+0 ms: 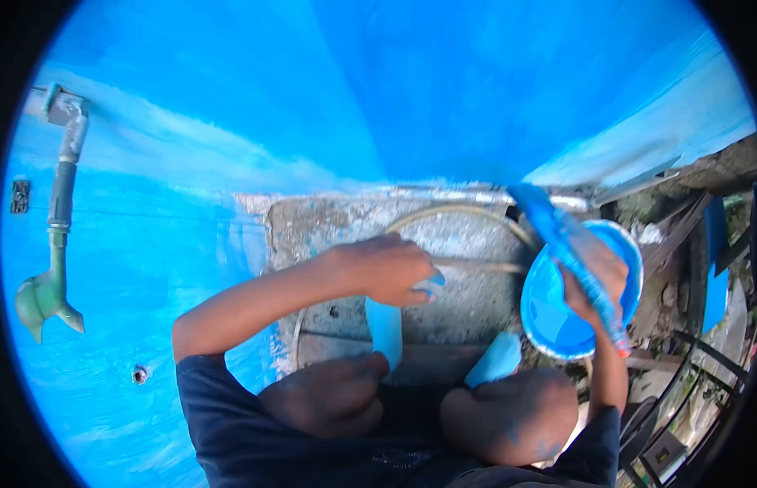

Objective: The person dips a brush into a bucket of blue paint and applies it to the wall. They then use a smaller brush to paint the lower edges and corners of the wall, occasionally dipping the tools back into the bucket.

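Observation:
My right hand [596, 264] is wrapped round a paintbrush [586, 272] whose long handle is smeared with blue and has a red end. Its blue-soaked head points up and left, close to the bottom of the blue wall [443, 98]. Under this hand is a white-rimmed bucket [535, 337] with bright blue paint inside. My left hand [392, 271] hangs over the concrete ledge, fingers curled in, with blue on the fingertips. Whether anything is inside those fingers is hidden.
A pipe [63, 191] with a green fitting runs down the left wall, above a small hole [139, 374]. A thin hose [443, 210] curves over the concrete ledge [330, 228]. Wood scraps and debris lie at right. My knees [509, 415] are close below.

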Demonstrator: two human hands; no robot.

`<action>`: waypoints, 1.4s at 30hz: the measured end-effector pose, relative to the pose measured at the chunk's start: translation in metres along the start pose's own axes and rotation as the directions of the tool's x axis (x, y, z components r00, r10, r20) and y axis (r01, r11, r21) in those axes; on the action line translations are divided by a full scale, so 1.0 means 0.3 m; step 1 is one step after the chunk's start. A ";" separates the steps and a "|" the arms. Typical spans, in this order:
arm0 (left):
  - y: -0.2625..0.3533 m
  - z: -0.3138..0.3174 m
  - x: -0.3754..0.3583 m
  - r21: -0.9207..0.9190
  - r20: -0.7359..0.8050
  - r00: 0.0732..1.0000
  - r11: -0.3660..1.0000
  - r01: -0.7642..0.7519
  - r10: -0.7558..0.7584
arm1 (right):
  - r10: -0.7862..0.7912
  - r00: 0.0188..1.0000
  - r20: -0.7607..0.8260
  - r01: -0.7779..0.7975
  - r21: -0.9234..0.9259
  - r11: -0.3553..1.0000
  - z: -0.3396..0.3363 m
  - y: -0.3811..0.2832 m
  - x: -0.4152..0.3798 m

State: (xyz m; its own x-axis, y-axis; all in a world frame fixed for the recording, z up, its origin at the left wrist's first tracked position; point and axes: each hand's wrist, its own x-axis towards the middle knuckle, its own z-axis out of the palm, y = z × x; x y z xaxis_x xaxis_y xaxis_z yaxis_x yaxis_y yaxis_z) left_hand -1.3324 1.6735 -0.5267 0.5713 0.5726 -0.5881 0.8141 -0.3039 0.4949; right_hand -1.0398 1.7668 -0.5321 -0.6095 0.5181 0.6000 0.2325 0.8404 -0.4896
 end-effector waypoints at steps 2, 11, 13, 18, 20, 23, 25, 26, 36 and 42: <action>0.018 0.000 0.034 0.027 0.008 1.000 1.000 0.009 -0.009 | 0.062 0.995 -0.083 -0.046 0.177 0.983 0.020 -0.006 0.000; 0.080 0.046 0.071 -0.029 0.149 0.987 0.997 0.071 -0.065 | 0.609 0.788 0.091 -0.586 0.414 0.697 0.319 0.025 -0.307; 0.120 0.057 0.027 -0.043 0.060 0.991 0.992 0.122 -0.119 | 0.657 0.748 0.095 -0.627 0.428 0.652 0.356 0.011 -0.411; 0.203 0.015 -0.098 -0.167 0.084 0.947 0.933 0.319 -0.309 | 0.854 0.510 0.103 -0.783 0.465 0.412 0.343 0.038 -0.591; 0.242 0.005 -0.110 -0.132 -0.076 0.899 0.898 0.420 -0.432 | 0.934 0.357 -0.007 -0.810 0.496 0.313 0.298 0.076 -0.615; 0.268 0.041 -0.106 -0.211 -0.028 0.882 0.865 0.455 -0.471 | 0.974 0.158 -0.162 -0.835 0.505 0.219 0.260 0.195 -0.742; 0.286 0.066 -0.091 -0.244 0.013 0.872 0.844 0.477 -0.489 | 0.979 0.055 -0.197 -0.853 0.500 0.149 0.168 0.237 -0.757; 0.285 0.080 -0.083 -0.233 0.021 0.884 0.858 0.458 -0.466 | 0.981 0.047 -0.190 -0.840 0.524 0.142 0.145 0.272 -0.807; 0.211 0.097 0.098 -0.197 0.019 0.965 0.945 0.260 -0.261 | 0.848 -0.098 -0.521 -0.740 0.608 0.287 0.156 0.533 -0.850; 0.179 0.149 0.203 -0.178 0.047 0.992 0.976 0.122 -0.115 | 0.846 -0.064 -0.529 -0.822 0.509 0.257 0.280 0.569 -0.795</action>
State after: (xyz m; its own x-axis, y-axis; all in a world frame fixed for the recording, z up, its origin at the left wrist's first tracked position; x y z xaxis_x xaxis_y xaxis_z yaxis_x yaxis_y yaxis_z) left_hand -1.2494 1.6581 -0.5645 0.4778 0.5677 -0.6704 0.8458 -0.0910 0.5257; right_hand -0.9184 1.7734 -0.8118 0.6367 0.7621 -0.1176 0.1745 -0.2910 -0.9407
